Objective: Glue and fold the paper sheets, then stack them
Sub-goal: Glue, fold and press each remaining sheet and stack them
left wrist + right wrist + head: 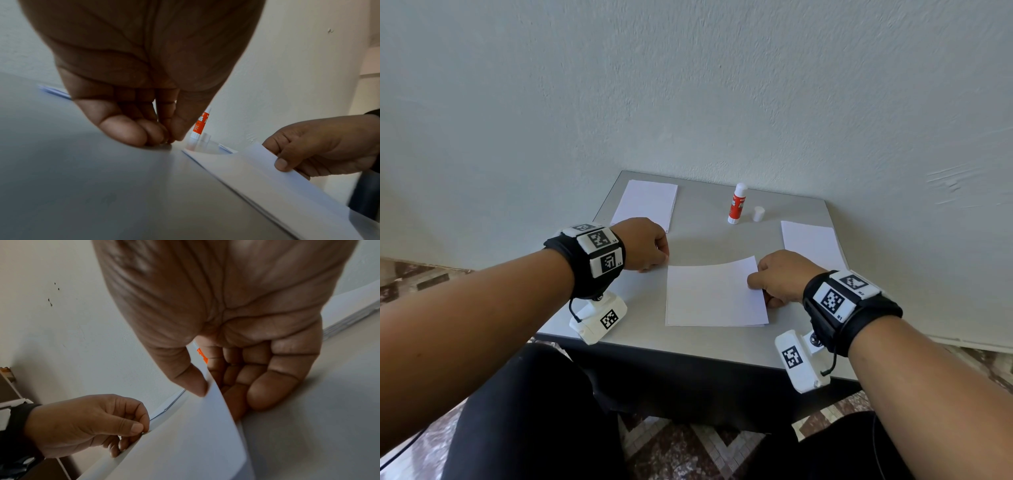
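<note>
- the left hand (645,245) curls at the sheet's (714,294) far left corner; from the head view its fingertips are hidden, but the right wrist view shows thumb and finger pinching the edge.
- the right hand (779,275) pinches the right edge, thumb on top.
- the sheet lies mid-bench (722,346), part folded over.
- the glue stick (736,204) stands upright at the back, its cap (757,214) beside it; the orange label reads "glue stick", half cut off.
- paper stacks (645,204) sit far left and right.
</note>
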